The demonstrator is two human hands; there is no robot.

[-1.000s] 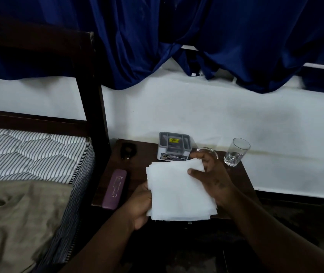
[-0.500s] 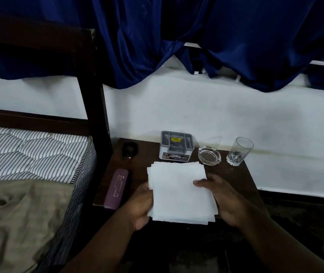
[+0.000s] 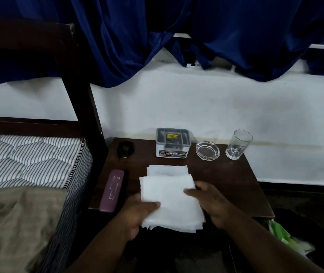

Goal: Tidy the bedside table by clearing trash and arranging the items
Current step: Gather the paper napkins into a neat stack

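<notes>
Head camera: my left hand (image 3: 135,215) and right hand (image 3: 212,201) each pinch a side of the white napkin stack (image 3: 169,194), thumbs on top, at the front edge of the bedside table (image 3: 236,184); its near part seems to overhang.

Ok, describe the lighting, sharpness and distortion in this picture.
Head view: dim and soft overall; the stack of tissues is the brightest patch, its texture nearly washed out; the bedside table loses detail in shadow; the wide-angle lens tilts the bedpost; no harsh glare on the glass.
</notes>
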